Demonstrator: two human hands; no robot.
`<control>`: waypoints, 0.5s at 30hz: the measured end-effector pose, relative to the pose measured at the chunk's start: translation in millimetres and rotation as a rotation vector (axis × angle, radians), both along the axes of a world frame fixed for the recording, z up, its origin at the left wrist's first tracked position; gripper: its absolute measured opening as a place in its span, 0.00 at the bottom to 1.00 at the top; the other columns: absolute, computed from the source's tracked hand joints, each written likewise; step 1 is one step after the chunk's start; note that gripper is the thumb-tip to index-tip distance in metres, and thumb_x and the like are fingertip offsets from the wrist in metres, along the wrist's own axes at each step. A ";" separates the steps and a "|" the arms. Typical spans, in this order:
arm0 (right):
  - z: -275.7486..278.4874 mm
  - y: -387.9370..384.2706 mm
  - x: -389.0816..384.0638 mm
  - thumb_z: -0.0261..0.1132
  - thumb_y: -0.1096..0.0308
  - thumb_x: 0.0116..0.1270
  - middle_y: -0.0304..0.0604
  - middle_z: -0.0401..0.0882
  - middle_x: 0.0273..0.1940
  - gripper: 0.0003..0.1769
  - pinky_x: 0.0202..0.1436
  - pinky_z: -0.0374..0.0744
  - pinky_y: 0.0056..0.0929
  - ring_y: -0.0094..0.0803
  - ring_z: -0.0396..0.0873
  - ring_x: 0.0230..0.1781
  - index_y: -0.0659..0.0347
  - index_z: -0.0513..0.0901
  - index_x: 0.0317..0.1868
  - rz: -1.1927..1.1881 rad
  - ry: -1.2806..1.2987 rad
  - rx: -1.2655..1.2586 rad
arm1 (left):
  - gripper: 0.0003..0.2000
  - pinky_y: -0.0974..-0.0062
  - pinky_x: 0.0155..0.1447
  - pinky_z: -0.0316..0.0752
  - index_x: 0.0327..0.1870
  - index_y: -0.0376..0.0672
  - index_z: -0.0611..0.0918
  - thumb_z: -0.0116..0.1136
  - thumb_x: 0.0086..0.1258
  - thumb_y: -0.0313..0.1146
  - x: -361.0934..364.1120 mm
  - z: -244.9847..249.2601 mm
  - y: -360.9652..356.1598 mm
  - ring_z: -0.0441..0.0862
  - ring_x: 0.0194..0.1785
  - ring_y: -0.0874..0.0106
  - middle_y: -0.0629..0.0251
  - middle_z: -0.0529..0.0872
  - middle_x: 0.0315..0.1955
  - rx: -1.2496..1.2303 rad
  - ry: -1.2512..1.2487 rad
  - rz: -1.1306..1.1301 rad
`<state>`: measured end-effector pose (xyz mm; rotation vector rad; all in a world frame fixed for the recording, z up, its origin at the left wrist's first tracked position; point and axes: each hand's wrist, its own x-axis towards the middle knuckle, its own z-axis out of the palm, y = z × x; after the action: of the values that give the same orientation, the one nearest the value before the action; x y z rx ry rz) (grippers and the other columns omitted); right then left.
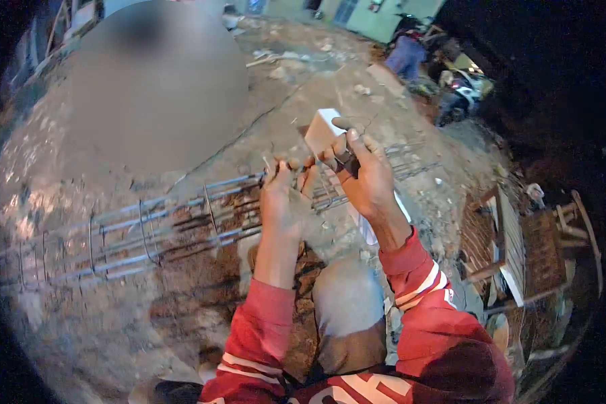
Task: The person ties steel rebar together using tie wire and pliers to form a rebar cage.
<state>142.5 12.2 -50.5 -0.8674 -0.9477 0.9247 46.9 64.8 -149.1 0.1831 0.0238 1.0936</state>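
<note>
1. Two bare hands fill the middle of my head-camera feed, close together above a long steel rebar cage (242,180).
2. That cage runs from the far left, under both hands, toward the upper right, its long bars crossed by upright stirrups.
3. I see the left hand (281,194) with its fingers curled inward over the bars; I cannot tell whether they clamp anything.
4. I have the right hand (369,174) just beside it, thumb near the forefinger, the fingers bent about something dark; their grip is unclear to me.
5. A pale block (322,136) shows just beyond the right fingers.
6. Below, I get red sleeves (268,322) and a knee (349,296); a motorcycle (470,87) stands well apart, upper right.
</note>
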 end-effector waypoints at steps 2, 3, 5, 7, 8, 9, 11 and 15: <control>13.9 -8.4 -7.0 0.50 0.62 0.79 0.32 0.67 0.27 0.17 0.36 0.73 0.24 0.22 0.70 0.28 0.62 0.75 0.59 -0.105 -0.054 0.021 | 0.08 0.67 0.58 0.77 0.50 0.46 0.76 0.53 0.75 0.35 0.2 0.9 -9.3 0.79 0.51 0.69 0.67 0.81 0.45 0.038 -0.080 -0.143; 22.0 -12.3 -2.0 0.49 0.61 0.79 0.30 0.65 0.25 0.16 0.32 0.68 0.22 0.20 0.66 0.25 0.62 0.76 0.56 -0.075 -0.075 0.051 | 0.12 0.73 0.48 0.79 0.53 0.43 0.76 0.54 0.75 0.39 -0.3 2.1 -9.5 0.82 0.46 0.71 0.64 0.84 0.42 0.001 -0.040 -0.262; 48.5 -22.5 -18.7 0.48 0.58 0.80 0.26 0.57 0.21 0.16 0.24 0.53 0.20 0.16 0.53 0.19 0.61 0.77 0.46 -0.251 -0.182 0.020 | 0.14 0.76 0.42 0.78 0.51 0.41 0.78 0.55 0.74 0.42 -27.5 17.8 -11.4 0.83 0.40 0.72 0.64 0.85 0.38 0.246 0.302 -0.474; 74.0 -36.1 -16.5 0.48 0.59 0.80 0.26 0.57 0.20 0.15 0.24 0.54 0.21 0.16 0.53 0.19 0.60 0.76 0.44 -0.299 -0.414 -0.055 | 0.20 0.82 0.28 0.71 0.43 0.36 0.83 0.59 0.70 0.49 -42.9 26.6 -9.1 0.80 0.23 0.76 0.67 0.85 0.25 0.751 0.823 -0.465; 83.2 -42.8 -14.9 0.47 0.59 0.80 0.25 0.57 0.19 0.15 0.23 0.54 0.21 0.16 0.54 0.18 0.60 0.76 0.43 -0.322 -0.603 -0.139 | 0.20 0.82 0.28 0.71 0.43 0.36 0.83 0.59 0.70 0.49 -43.1 27.0 -2.9 0.80 0.23 0.76 0.67 0.85 0.25 0.758 0.793 -0.475; 87.4 -48.7 -20.2 0.47 0.58 0.80 0.26 0.53 0.17 0.17 0.22 0.53 0.22 0.16 0.48 0.16 0.62 0.76 0.42 -0.335 -0.739 -0.186 | 0.19 0.82 0.26 0.69 0.40 0.37 0.84 0.60 0.70 0.48 -43.5 25.6 5.0 0.78 0.21 0.77 0.69 0.84 0.23 0.827 0.709 -0.304; 89.5 -61.5 -30.0 0.47 0.58 0.80 0.25 0.54 0.17 0.18 0.22 0.53 0.22 0.16 0.49 0.17 0.62 0.77 0.41 -0.287 -0.907 -0.284 | 0.17 0.81 0.23 0.65 0.39 0.38 0.84 0.60 0.70 0.45 -53.5 44.4 9.0 0.73 0.19 0.81 0.73 0.80 0.20 0.751 0.627 -0.174; 67.0 -69.5 -52.5 0.50 0.56 0.78 0.26 0.59 0.19 0.19 0.25 0.57 0.21 0.15 0.56 0.20 0.60 0.80 0.37 -0.126 -1.204 -0.503 | 0.18 0.82 0.28 0.62 0.38 0.37 0.86 0.58 0.72 0.46 -56.7 64.4 1.5 0.69 0.25 0.84 0.73 0.80 0.24 0.678 0.420 -0.156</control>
<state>90.0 -57.3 16.4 -1.9882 -1.6620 0.4620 -9.8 66.3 -84.7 1.0053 0.0133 0.8580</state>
